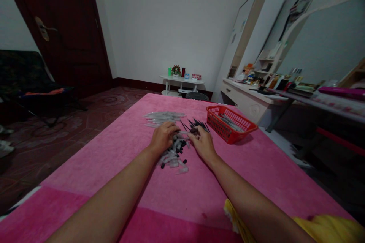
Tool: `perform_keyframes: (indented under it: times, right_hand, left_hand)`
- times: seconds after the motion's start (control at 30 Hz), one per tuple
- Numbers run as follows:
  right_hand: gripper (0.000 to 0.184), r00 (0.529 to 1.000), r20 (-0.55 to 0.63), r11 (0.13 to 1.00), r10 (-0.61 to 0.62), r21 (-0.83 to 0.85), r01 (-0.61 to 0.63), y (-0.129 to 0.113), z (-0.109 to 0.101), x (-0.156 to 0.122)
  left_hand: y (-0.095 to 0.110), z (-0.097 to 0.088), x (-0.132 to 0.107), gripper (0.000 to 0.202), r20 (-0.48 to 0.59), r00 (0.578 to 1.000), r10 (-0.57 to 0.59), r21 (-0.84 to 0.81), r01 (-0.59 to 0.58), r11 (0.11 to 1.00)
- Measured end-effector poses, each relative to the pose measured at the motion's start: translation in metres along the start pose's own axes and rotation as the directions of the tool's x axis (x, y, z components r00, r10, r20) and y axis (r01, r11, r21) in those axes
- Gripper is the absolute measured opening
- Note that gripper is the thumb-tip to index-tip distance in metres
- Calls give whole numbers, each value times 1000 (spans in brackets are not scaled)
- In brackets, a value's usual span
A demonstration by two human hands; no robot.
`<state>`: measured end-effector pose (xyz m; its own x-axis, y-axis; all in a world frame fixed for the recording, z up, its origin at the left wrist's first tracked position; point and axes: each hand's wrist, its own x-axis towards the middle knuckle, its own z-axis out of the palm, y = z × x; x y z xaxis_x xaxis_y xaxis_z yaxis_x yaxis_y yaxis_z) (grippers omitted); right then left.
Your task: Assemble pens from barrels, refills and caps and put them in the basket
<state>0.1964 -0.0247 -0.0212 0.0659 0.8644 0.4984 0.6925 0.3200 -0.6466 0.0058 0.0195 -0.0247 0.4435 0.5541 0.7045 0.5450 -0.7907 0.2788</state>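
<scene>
Both my hands rest on a pink cloth (119,159) over a pile of small pen parts. My left hand (164,136) is curled, fingers closed around a thin clear pen barrel (182,132) that reaches across to my right hand (203,142), whose fingers pinch its other end. Under and between the hands lies a heap of small black and clear caps (175,155). A bundle of clear barrels (162,117) lies just beyond my left hand. A cluster of black pointed refills (198,124) lies beyond my right hand.
A red plastic basket (229,123) holding several pens stands right of the piles. A white desk (248,98) with clutter and a tall cabinet (256,30) lie at the right. A small white side table (182,81) stands by the far wall, a dark door (62,26) at the left.
</scene>
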Motion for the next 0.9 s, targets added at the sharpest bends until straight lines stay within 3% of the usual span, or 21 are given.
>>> perform_keyframes:
  times: [0.1, 0.23, 0.4, 0.53, 0.73, 0.83, 0.9]
  right_hand:
    - [13, 999, 24, 1000, -21, 10, 21, 0, 0, 0]
    - [29, 999, 48, 997, 12, -77, -8, 0, -1, -1]
    - [13, 1000, 13, 998, -12, -62, 13, -4, -3, -3]
    - [33, 997, 71, 998, -3, -67, 8, -5, -4, -4]
    - [14, 1000, 24, 999, -5, -49, 6, -6, -6, -3]
    - [28, 998, 56, 998, -9, -60, 13, -5, -6, -3]
    - [26, 999, 43, 999, 0, -54, 2, -4, -7, -3]
  left_hand:
    - [-2, 1, 0, 21, -7, 1000, -11, -15, 11, 1000]
    - [-3, 3, 0, 19, 5, 1000, -6, -31, 6, 1000]
    - [-4, 4, 0, 19, -23, 999, -24, -47, 23, 999]
    - [-4, 3, 0, 19, -10, 1000, -6, -59, 5, 998]
    - [-2, 2, 0, 22, -15, 1000, -26, -66, 25, 998]
    - [-1, 2, 0, 20, -6, 1000, -20, -61, 20, 998]
    - [-1, 2, 0, 20, -9, 1000, -20, -58, 19, 998]
